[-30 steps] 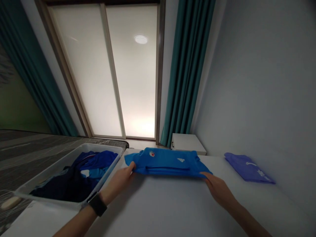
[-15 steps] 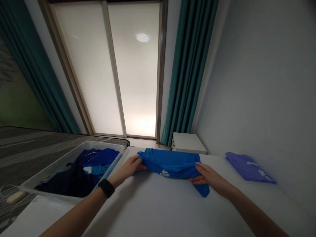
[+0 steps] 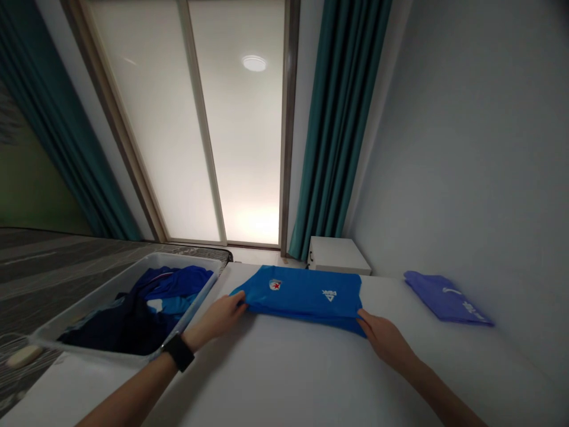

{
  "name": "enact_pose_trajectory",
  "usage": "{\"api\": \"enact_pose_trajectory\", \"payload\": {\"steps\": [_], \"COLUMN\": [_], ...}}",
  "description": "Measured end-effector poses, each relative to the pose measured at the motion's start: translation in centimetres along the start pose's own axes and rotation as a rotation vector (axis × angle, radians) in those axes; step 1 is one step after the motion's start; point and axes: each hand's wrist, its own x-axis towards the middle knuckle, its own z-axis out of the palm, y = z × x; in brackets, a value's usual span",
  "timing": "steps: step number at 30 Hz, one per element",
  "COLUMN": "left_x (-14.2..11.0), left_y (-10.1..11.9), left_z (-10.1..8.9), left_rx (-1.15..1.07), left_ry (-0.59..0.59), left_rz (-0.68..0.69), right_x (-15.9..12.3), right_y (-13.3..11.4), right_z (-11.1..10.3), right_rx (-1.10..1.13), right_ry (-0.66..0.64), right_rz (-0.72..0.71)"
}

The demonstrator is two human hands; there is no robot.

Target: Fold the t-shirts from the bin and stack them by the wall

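Observation:
A blue sports shirt (image 3: 302,295) lies folded into a wide strip across the far part of the white table (image 3: 302,373). A small red-and-white crest and a white logo show on its upper face. At the shirt's near left corner, my left hand (image 3: 229,314), below a black wristwatch, pinches the fabric. My right hand (image 3: 382,335) grips the near right corner between thumb and fingers. The cloth is stretched fairly flat between both hands; its underside is hidden.
To the left stands a clear plastic bin (image 3: 106,281) holding several dark and blue garments (image 3: 146,308). A folded purple garment (image 3: 448,299) rests on the right, near the wall. Beyond the table are a white cabinet (image 3: 340,255) and teal curtains (image 3: 342,130).
The shirt's near flap has been opened toward me, so the crest and logo now face up. My left hand moved left and nearer; my right hand also came slightly nearer.

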Motion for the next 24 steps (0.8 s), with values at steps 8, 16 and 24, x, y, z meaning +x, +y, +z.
{"api": "enact_pose_trajectory", "payload": {"steps": [8,16,24], "left_x": [8.1,0.0,-11.7], "left_y": [3.2,0.8,-1.9], "left_z": [-5.8,-1.7,2.0], "left_rx": [0.01,0.249,0.263], "left_ry": [0.391,0.225,0.179], "left_rz": [0.035,0.132,0.306], "right_x": [7.5,0.4,-10.4], "right_y": [-4.7,0.2,0.3], "right_z": [-7.2,-1.4,2.3], "right_rx": [0.172,-0.156,-0.359], "right_ry": [0.533,0.502,0.453], "right_rz": [-0.078,-0.388,-0.587]}}
